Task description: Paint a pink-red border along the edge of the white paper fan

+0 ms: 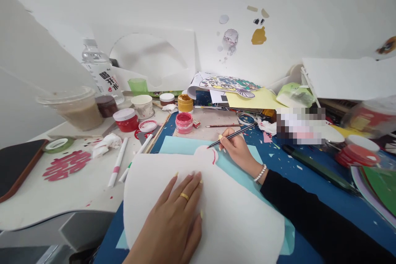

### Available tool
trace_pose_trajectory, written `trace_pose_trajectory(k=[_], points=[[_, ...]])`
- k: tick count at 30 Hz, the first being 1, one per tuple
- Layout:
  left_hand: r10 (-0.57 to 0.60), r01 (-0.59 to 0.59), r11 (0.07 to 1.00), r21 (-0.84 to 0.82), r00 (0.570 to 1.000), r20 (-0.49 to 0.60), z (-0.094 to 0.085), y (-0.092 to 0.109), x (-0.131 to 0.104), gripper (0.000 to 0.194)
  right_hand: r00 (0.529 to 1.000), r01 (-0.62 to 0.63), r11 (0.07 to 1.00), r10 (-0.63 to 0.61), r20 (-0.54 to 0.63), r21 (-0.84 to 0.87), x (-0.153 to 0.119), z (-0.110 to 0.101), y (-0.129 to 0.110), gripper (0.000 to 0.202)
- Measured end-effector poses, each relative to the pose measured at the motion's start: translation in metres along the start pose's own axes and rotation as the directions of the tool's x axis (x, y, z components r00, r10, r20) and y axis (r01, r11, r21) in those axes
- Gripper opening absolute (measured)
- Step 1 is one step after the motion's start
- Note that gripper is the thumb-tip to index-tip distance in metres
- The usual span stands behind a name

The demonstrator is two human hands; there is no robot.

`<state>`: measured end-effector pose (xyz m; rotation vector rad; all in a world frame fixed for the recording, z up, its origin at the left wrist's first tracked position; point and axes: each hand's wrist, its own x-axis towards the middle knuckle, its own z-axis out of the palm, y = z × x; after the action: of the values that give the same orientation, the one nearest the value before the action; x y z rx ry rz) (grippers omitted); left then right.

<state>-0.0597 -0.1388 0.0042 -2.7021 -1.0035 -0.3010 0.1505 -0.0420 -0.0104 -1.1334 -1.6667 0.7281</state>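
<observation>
A large white cutout sheet (241, 218) with a small rounded lobe at its far edge lies over light-blue paper (176, 143). My left hand (176, 214), wearing a gold ring, rests flat on the sheet with its fingers stretched out. A slim dark paintbrush (236, 133) is pinched in my right hand (234, 148). Its reddish tip meets the left part of the lobe. A short curved red stroke (214, 156) marks the lobe's right edge. Just beyond stands an open jar of pinkish-red paint (184, 123).
To the left are a lidded red jar (126, 120), white markers (118, 162), a drink cup (77, 111) and a water bottle (100, 70). Another brush (224, 126) lies behind my right hand. A dark green cutter-like tool (318, 169) and paper scraps are at right.
</observation>
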Motion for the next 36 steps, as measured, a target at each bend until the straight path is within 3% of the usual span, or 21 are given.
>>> trace_pose_trajectory(k=[36], points=[[-0.009, 0.009, 0.999, -0.053, 1.000, -0.001, 0.0069, 0.0011, -0.0029, 0.050, 0.999, 0.005, 0.999, -0.006, -0.045, -0.032, 0.0000, -0.0033, 0.0005, 0.016]])
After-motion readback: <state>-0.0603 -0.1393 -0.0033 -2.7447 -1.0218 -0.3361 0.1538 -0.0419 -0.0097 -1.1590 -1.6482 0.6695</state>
